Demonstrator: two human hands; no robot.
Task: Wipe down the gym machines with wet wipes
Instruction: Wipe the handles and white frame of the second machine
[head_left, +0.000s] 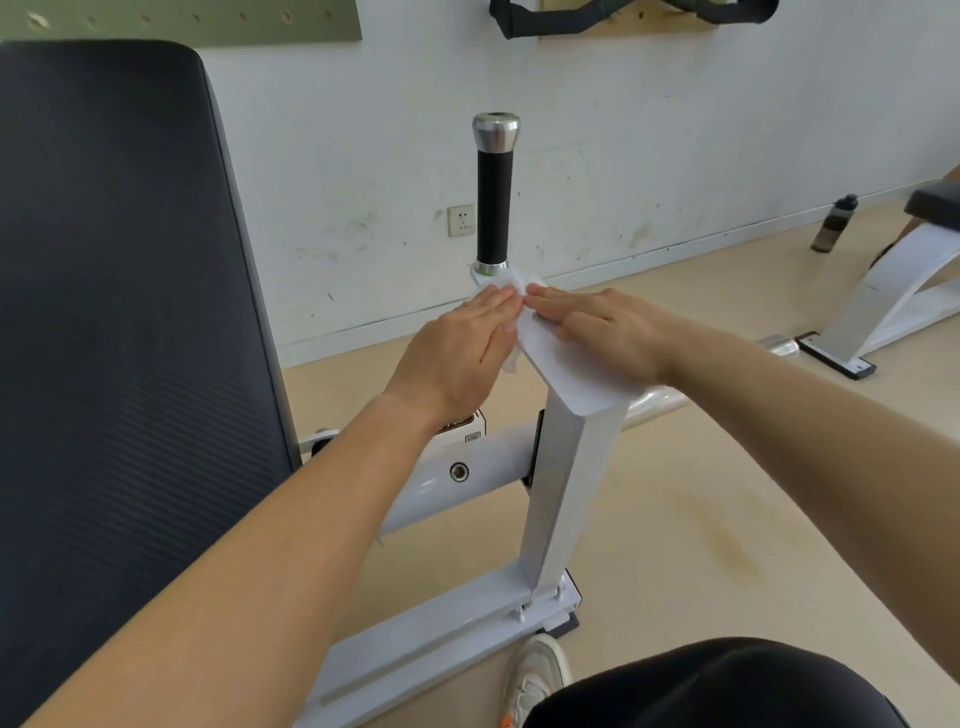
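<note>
On the white arm (566, 374) below the black grip (493, 208), I pressed the wet wipe (511, 291) under both flat, open hands' fingers (498, 304) to scrub it.

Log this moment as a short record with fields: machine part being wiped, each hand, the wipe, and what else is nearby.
part being wiped: white metal arm below the black upright handle
left hand: flat, palm down on the wet wipe
right hand: flat on the arm, fingertips at the wipe
wipe: white, crumpled, between the hands near the handle base
nearby: dark padded backrest at left; water bottle on the floor by the wall
</note>
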